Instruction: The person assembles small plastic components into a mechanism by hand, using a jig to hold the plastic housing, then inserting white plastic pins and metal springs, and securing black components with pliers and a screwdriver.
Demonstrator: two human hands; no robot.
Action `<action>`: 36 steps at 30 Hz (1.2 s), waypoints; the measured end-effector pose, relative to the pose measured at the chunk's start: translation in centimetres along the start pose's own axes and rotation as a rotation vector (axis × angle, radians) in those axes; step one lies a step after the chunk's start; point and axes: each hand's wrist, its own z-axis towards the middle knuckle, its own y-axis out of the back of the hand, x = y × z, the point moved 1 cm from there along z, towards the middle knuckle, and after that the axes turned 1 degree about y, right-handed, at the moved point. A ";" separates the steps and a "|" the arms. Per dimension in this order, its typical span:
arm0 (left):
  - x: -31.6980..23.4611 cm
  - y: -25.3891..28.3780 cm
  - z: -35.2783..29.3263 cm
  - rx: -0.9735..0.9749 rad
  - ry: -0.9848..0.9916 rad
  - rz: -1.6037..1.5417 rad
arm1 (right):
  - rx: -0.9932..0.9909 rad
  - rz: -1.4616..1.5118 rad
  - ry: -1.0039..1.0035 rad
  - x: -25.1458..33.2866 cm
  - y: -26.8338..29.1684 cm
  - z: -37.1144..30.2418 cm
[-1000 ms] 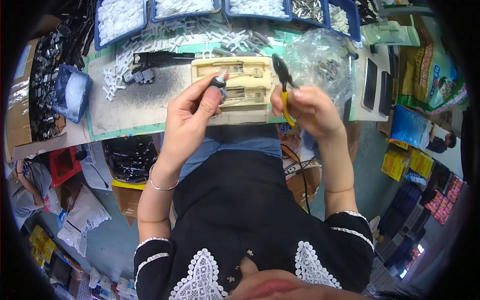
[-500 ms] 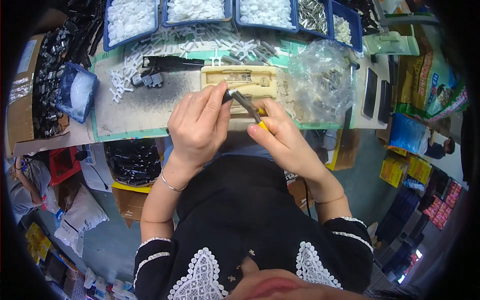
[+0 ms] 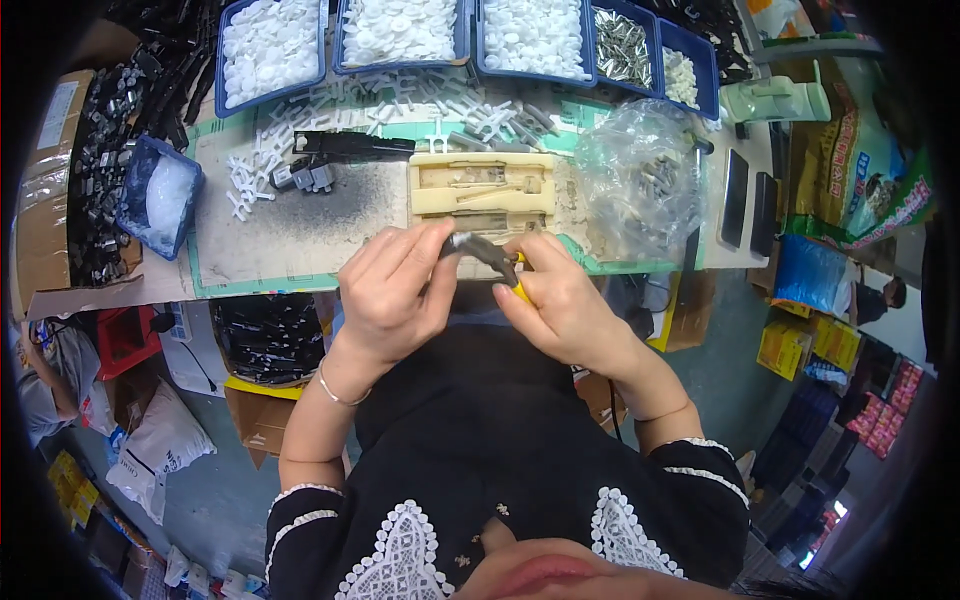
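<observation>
My right hand (image 3: 562, 298) is closed round a pair of pliers (image 3: 490, 254) with yellow grips. The jaws point left, toward the fingertips of my left hand (image 3: 392, 290). Those fingers pinch a small dark piece (image 3: 449, 243), mostly covered by them, and the jaws meet its end; its exact kind cannot be made out. Just beyond my hands lies a cream-coloured fixture block (image 3: 430, 202) with cut-out slots. A long black part (image 3: 355, 146) rests on the bench to its left, beside some small grey blocks (image 3: 312, 176).
Blue bins of white discs (image 3: 400, 62) and metal pins (image 3: 624, 75) line the back. Loose white plastic pieces (image 3: 300, 108) lie before them. At right are a clear plastic bag (image 3: 630, 165) and a phone (image 3: 735, 198). A blue tub (image 3: 185, 195) stands left.
Both hands have come slightly nearer my body with the pliers and the dark piece. More of the fixture block shows. The head view has shifted a little, and the pliers look blurred.
</observation>
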 end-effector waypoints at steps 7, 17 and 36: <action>1.9 3.1 -2.5 0.638 0.533 -1.044 | -0.050 -0.148 0.229 -1.4 2.8 -1.0; 20.8 10.7 -23.2 1.023 0.641 0.716 | -0.286 -0.687 -0.433 -7.3 4.1 -0.3; 24.3 10.6 -33.0 0.723 0.480 0.754 | -0.630 -0.997 -0.232 -17.7 21.9 25.3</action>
